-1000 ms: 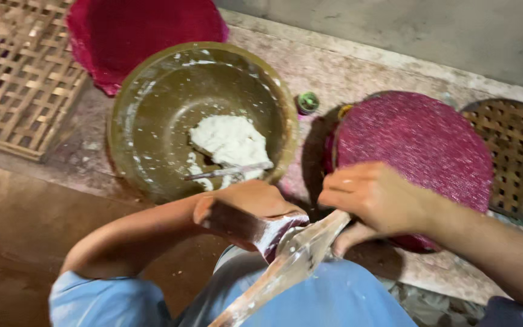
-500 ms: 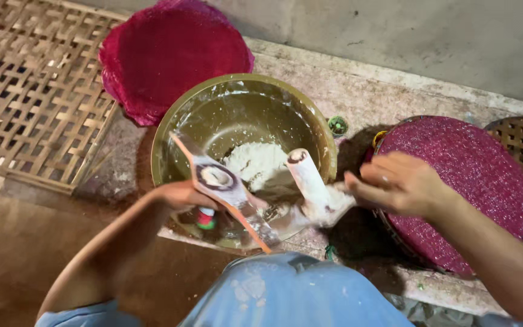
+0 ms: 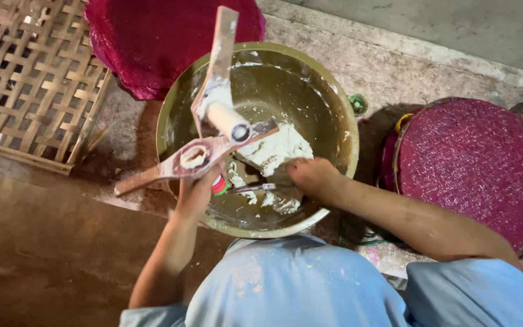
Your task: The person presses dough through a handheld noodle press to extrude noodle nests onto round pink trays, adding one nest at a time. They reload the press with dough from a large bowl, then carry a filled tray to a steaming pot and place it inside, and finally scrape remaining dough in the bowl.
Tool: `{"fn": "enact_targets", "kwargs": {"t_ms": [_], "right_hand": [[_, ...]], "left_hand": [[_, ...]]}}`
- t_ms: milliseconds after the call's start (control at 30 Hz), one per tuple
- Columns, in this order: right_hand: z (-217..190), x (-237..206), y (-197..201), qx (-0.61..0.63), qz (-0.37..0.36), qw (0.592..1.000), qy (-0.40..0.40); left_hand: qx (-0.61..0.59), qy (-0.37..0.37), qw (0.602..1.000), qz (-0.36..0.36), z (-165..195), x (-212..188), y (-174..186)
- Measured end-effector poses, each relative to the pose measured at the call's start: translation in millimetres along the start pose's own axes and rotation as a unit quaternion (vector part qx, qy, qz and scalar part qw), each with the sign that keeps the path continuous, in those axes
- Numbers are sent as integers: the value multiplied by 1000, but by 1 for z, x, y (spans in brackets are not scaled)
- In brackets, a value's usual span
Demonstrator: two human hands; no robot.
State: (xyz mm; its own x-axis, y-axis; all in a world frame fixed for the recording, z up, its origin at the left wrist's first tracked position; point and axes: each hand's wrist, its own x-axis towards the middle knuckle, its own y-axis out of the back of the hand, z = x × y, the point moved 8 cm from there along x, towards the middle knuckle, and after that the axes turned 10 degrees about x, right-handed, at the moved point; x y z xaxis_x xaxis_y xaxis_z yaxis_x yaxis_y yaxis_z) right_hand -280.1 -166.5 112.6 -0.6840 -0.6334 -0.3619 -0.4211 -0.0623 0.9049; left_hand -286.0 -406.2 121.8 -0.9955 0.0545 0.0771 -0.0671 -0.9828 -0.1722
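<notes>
Head view looks straight down on your two hands over a large olive-green bowl set on the rough floor. Your left hand grips a hinged wooden press from below, fingers closed around it; the press hangs above the near-left rim of the bowl. One arm of the press points up and away, the other runs out to the left, and a white cylinder sits between them, smeared with dough. Your right hand is down inside the bowl, touching the mound of white dough at its near edge; the fingers are curled into it, but you cannot tell whether they hold any. A woven bamboo mat lies to the left. One magenta mesh-covered tray sits beyond the bowl, another to the right.
</notes>
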Motion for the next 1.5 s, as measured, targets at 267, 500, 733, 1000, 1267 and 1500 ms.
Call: {"fn": "enact_targets", "kwargs": {"t_ms": [267, 500, 733, 1000, 1267, 1500], "right_hand": [[27, -46, 63, 158, 4, 986, -52], [28, -63, 95, 67, 35, 991, -109], [-10, -75, 164, 499, 240, 827, 93], [2, 1, 95, 505, 226, 827, 100], [128, 161, 8, 529, -43, 828, -179], [70, 204, -12, 478, -105, 872, -10]], "left_hand": [[-53, 63, 993, 78, -31, -19, 22], [-108, 53, 992, 26, -6, -18, -3], [-203, 96, 970, -96, 28, -22, -67], [-119, 95, 988, -20, -40, 20, -33], [87, -42, 994, 56, -10, 42, 15], [313, -187, 925, 111, 60, 41, 8]]}}
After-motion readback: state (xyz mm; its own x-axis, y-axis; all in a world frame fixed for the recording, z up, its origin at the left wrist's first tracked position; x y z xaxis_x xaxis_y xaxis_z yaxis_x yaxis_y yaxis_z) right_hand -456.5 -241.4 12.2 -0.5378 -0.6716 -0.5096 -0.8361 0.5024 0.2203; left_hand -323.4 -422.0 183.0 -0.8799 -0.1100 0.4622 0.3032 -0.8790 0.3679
